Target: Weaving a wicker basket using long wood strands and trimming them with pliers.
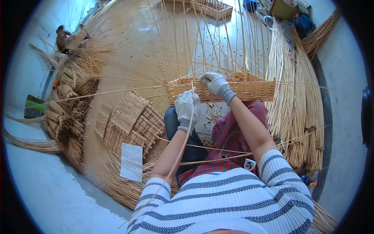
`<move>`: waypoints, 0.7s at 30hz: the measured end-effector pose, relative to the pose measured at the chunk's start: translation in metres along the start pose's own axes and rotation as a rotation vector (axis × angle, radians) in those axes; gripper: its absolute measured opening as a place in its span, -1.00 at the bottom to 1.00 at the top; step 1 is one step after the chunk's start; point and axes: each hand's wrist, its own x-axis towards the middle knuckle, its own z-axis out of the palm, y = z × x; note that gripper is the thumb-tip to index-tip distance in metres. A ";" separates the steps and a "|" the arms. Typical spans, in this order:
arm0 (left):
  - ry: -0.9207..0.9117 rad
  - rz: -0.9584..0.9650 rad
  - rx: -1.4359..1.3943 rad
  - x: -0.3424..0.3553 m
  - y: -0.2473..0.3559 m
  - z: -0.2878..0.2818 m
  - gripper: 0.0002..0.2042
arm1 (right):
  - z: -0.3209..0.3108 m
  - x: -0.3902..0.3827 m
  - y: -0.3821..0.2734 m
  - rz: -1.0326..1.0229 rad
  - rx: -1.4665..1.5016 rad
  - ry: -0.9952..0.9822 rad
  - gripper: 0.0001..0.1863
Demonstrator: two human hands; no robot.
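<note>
Holding the woven basket (249,91) steady, with even pull and rows pressed snug, should serve best
It lies at the lap's (224,130) far edge; the gloved right hand (216,84) curls at its top, exact hold unclear; the gloved left hand (187,107), just nearer, closes around a thin strand (190,130)

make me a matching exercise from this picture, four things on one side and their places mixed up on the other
Things
1. right gloved hand
2. white sheet
3. green container
4. long pale cane bundles

Places
A. far left, beyond the dried bundles
B. at the top edge of the woven basket
C. stretched along the right side
D. at the near edge of the flat woven pieces

Pairs: 1-B, 2-D, 3-A, 4-C
</note>
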 end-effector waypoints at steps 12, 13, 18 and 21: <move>-0.001 0.108 0.241 0.019 0.025 -0.017 -0.64 | 0.003 -0.002 0.007 0.009 0.028 0.039 -0.84; -0.068 0.147 0.265 0.019 0.030 -0.018 -0.61 | 0.004 -0.001 0.006 0.013 0.025 0.024 -0.84; -0.060 0.152 0.292 0.028 0.036 0.026 -0.69 | 0.002 0.006 0.014 -0.011 0.057 -0.030 -0.83; -0.068 0.158 0.279 0.029 0.038 0.026 -0.70 | 0.002 0.009 0.016 -0.026 0.039 -0.037 -0.83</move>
